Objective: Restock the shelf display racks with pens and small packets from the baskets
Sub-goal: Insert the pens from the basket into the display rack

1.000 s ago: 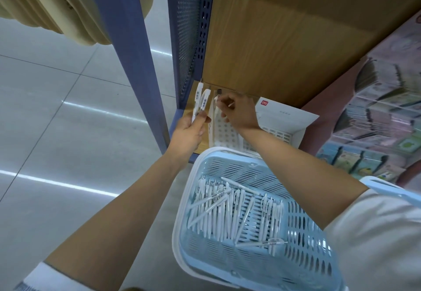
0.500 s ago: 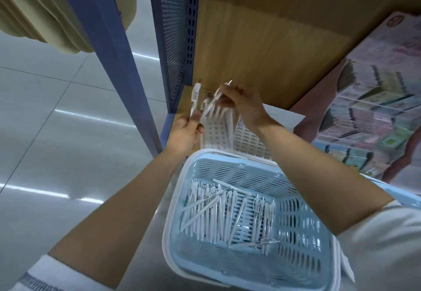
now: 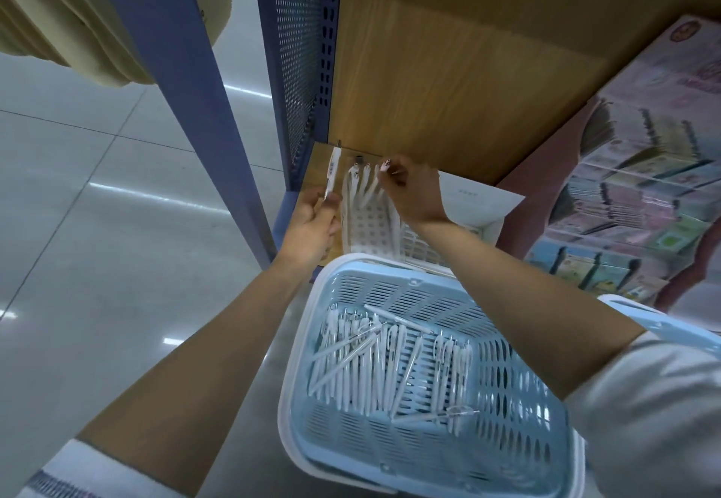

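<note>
We find no legible text in this view. The pen [image 3: 332,172] held in the left hand [image 3: 312,224] carries small dark print along its barrel, too small to read. The white card [image 3: 491,205] behind the rack [image 3: 366,228] shows a short, faint line of characters, also illegible. The stacked printed bundles [image 3: 643,170] at the right bear a round emblem and lettering, blurred beyond reading.

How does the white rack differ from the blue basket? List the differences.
The rack is white with square holes; the basket is light blue with slots. The rack's few pens stand upright; the basket's many pens lie flat. Both are perforated and hold white pens.
</note>
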Available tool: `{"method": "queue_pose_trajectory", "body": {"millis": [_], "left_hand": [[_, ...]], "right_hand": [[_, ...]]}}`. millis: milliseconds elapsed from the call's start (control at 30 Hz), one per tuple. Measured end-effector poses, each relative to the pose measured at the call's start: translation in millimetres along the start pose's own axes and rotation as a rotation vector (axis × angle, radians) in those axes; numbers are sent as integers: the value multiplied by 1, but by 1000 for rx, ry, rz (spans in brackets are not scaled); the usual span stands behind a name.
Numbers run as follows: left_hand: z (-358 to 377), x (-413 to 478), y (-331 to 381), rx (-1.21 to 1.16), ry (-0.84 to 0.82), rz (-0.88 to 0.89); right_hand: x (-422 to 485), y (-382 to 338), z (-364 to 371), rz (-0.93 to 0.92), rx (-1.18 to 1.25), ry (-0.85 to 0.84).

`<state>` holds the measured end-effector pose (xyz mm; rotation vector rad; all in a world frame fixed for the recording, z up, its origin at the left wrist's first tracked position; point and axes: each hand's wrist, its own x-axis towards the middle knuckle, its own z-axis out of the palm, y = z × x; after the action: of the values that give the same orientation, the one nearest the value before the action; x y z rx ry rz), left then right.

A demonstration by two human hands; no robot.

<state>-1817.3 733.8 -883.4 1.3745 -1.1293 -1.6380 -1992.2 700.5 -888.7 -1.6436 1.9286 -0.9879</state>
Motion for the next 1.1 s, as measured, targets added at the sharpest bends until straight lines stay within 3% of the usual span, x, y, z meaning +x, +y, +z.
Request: {"method": "queue_pose_trajectory", "body": {"millis": [433, 500, 600, 667, 733, 833, 867, 933, 1000, 1100], "left_hand": [[5, 6, 0, 24, -67, 9], [7, 7, 1, 47, -85, 27], [14, 9, 3, 78, -142, 53], [21, 13, 4, 99, -176, 78], [23, 19, 4, 234, -107, 116], [16, 26, 0, 602, 158, 328], [13, 28, -2, 696, 156, 406], [10, 33, -8, 841, -3, 456], [10, 37, -15, 899, -169, 393], [10, 43, -20, 890, -230, 371]], "right_hand": [[-4, -3, 12, 24, -112, -23], [-3, -9, 0, 76, 89, 8], [-5, -21, -15, 186, 556, -229], [-7, -25, -21, 173, 593, -323], [-5, -20, -29, 180, 607, -270], [5, -1, -42, 199, 527, -39], [8, 6, -43, 180, 476, 7], [8, 13, -38, 102, 324, 32], [3, 18, -26, 15, 164, 44], [0, 18, -17, -64, 64, 85]]}}
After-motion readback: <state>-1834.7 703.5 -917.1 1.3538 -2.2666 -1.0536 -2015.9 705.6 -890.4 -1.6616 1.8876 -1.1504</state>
